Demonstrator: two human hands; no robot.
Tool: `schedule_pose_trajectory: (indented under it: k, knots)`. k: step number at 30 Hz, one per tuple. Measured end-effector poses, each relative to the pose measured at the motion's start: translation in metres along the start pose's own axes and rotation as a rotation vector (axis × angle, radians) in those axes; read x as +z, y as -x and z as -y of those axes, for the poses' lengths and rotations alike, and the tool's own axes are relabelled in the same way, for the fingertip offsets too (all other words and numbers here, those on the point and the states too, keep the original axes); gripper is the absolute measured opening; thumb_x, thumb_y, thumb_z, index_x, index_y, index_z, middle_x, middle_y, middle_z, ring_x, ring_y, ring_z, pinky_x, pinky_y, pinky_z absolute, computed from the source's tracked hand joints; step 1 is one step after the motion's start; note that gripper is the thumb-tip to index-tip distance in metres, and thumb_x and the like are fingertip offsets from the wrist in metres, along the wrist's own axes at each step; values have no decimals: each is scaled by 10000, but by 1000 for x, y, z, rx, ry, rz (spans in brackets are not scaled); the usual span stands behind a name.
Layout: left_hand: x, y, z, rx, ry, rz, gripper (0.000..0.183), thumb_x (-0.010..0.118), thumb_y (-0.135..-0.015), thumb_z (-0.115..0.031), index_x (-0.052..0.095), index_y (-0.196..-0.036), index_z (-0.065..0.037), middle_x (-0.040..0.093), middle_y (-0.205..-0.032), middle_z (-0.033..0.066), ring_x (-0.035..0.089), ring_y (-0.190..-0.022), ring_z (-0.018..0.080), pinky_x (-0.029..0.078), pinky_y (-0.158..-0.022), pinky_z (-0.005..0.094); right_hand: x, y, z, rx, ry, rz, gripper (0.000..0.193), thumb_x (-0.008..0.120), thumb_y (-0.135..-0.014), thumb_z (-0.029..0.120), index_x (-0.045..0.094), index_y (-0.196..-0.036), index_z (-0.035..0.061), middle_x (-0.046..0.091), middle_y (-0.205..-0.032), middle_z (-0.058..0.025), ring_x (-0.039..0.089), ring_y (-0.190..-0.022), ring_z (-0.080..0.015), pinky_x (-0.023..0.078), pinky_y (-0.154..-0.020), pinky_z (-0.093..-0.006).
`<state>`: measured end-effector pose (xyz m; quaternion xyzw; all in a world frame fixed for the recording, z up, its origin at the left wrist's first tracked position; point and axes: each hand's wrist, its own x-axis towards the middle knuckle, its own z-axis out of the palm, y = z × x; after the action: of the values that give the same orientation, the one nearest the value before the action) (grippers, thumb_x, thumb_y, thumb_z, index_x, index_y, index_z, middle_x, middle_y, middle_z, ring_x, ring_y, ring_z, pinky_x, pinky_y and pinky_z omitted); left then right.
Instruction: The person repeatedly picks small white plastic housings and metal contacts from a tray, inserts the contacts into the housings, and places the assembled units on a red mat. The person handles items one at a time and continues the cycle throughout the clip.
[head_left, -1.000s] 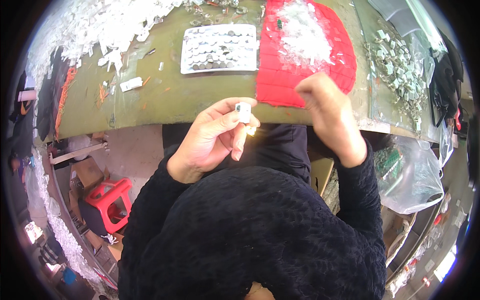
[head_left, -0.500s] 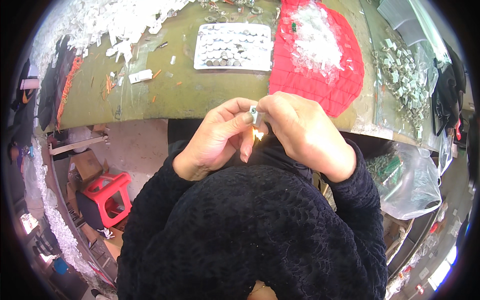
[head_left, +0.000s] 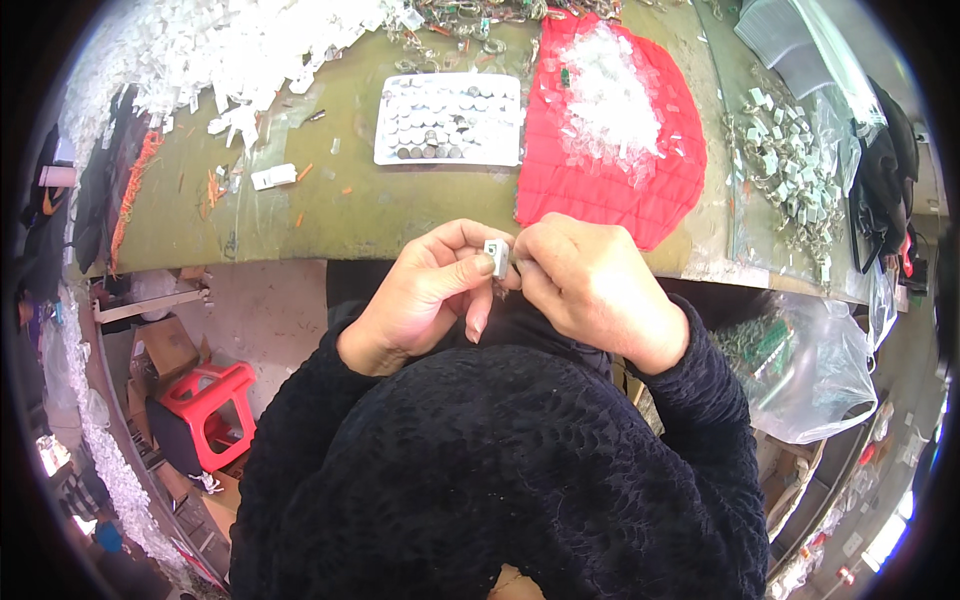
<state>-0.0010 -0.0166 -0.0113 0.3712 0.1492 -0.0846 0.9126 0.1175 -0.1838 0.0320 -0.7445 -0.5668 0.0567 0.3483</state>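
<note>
A: What is the left hand (head_left: 425, 292) up to?

B: Pinching the casing (head_left: 496, 259) between thumb and forefinger. It's a small, blocky white piece with straight edges and a dark mark on its face. The other fingers curl in below, one tip pointing down.

A: And the right hand (head_left: 600, 287)?

B: Just to the right of the casing, back turned up, fingers bent and bunched toward the left hand. I can't tell what they pinch, if anything; the tips are hidden.

A: How are the arms?

B: Both elbows out, forearms angled inward, in black sleeves (head_left: 715, 400) with a plush, crinkled nap. The hands meet by the near edge of the bench (head_left: 330, 220), whose top is dull green and scuffed.

A: What lies beyond them?

B: Straight ahead of the left hand, a flat white tray (head_left: 500, 161) of round discs (head_left: 430, 140). Ahead of the right, a red cloth (head_left: 640, 222), quilted, under a heap of thin, clear flakes (head_left: 615, 110).

A: Farther off?

B: Well left of the left hand, a jumbled white pile (head_left: 270, 45); right of the right hand, a limp, see-through bag (head_left: 825, 375).
</note>
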Motion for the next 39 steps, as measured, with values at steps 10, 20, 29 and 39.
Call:
schedule_pose_trajectory:
  k: [10, 20, 29, 39]
  knots:
    - [7, 0, -6, -23, -29, 25, 219, 599, -975, -104, 591, -1116, 63, 658, -909, 141, 593, -566, 143, 473, -487, 230, -2, 4, 4, -30, 81, -9, 127, 666, -740, 47, 544, -776, 40, 534, -656, -94, 587, -570, -290, 478, -510, -394]
    - [7, 0, -6, -93, -129, 0, 200, 602, -962, -78, 599, -1098, 68, 658, -879, 137, 585, -540, 141, 458, -490, 228, 1, 7, 3, -66, 35, 60, 165, 672, -717, 34, 558, -836, 24, 542, -667, -109, 589, -575, -303, 476, -515, -403]
    - [41, -30, -17, 53, -97, 117, 410, 608, -957, -91, 438, -1321, -8, 672, -1094, 198, 608, -504, 177, 493, -433, 255, -31, 6, -11, 79, 122, -197, 323, 679, -846, 68, 605, -1158, 30, 661, -859, -147, 673, -745, -331, 542, -642, -398]
    - [20, -30, -12, 79, -315, -14, 209, 603, -972, -148, 606, -1106, 13, 712, -926, 169, 508, -465, 67, 402, -468, 194, -93, -34, -88, 236, 451, -485, 331, 683, -877, 127, 641, -1195, 45, 690, -1075, -151, 673, -948, -286, 523, -825, -392]
